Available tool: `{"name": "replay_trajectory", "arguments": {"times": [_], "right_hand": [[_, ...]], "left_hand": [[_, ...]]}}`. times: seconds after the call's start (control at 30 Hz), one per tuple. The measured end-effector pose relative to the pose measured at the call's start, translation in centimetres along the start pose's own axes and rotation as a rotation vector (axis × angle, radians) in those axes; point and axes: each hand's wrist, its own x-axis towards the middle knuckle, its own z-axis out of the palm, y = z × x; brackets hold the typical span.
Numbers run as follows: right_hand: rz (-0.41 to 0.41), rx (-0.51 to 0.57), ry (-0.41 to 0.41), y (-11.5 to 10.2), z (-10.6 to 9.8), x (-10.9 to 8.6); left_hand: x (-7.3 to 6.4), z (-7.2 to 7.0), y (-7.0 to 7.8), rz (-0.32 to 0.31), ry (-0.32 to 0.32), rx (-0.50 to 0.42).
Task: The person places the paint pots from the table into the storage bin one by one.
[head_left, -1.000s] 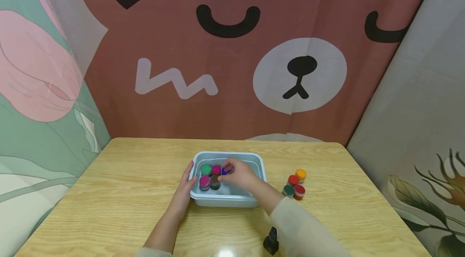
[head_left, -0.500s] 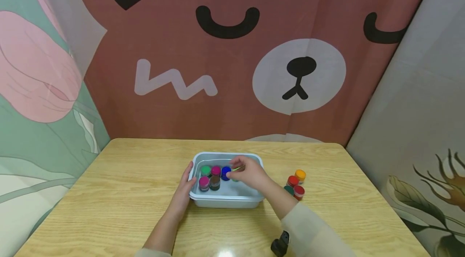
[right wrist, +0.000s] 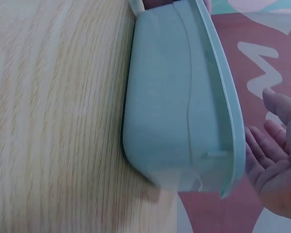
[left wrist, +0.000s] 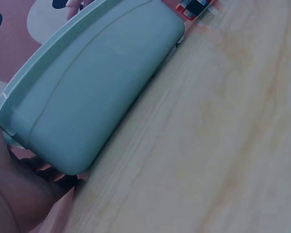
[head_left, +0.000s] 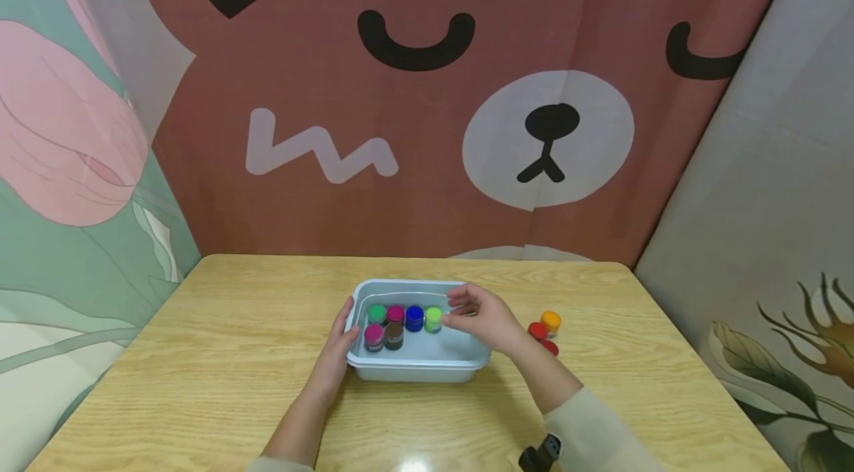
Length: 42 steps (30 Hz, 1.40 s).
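Observation:
A pale blue plastic tub (head_left: 419, 370) sits on the table, with small paint jars standing inside. Green (head_left: 376, 314), magenta, blue (head_left: 414, 318) and light green (head_left: 433, 319) lids form the back row; a pink-lidded jar (head_left: 374, 337) and a brown one (head_left: 394, 336) stand in front. My left hand (head_left: 333, 353) grips the tub's left end, thumb at the rim and fingers outside, curled round the end in the left wrist view. Over the tub's right part my right hand (head_left: 485, 320) holds nothing, fingertips beside the light green jar; its fingers (right wrist: 266, 150) spread loosely in the right wrist view.
Right of the tub, an orange-lidded jar (head_left: 550, 322) and two red-lidded jars (head_left: 537, 331) stand on the wooden table (head_left: 267, 324), partly behind the right forearm. A black device (head_left: 540, 453) hangs at the right sleeve. A bear-print curtain (head_left: 427, 220) rises behind the table.
My right hand has drawn back to the right, from over the blue jar past the light green jar, which now shows fully. The dark green jar outside the tub is now hidden by the forearm.

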Motion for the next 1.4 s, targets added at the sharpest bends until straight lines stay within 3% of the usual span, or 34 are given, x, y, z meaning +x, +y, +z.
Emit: {"name": "replay_trajectory", "arguments": {"times": [0.23, 0.83, 1.4], "right_hand": [[-0.006, 0.037, 0.026, 1.3, -1.7, -1.0], [-0.046, -0.01, 0.16, 4.4, -4.9, -3.3], [0.07, 0.022, 0.241, 6.8, -7.3, -5.6]], "left_hand": [[0.1, 0.0, -0.1, 0.003, -0.003, 0.0], [-0.1, 0.0, 0.1, -0.007, 0.0, -0.01], [-0.1, 0.0, 0.0, -0.003, -0.002, -0.005]]}}
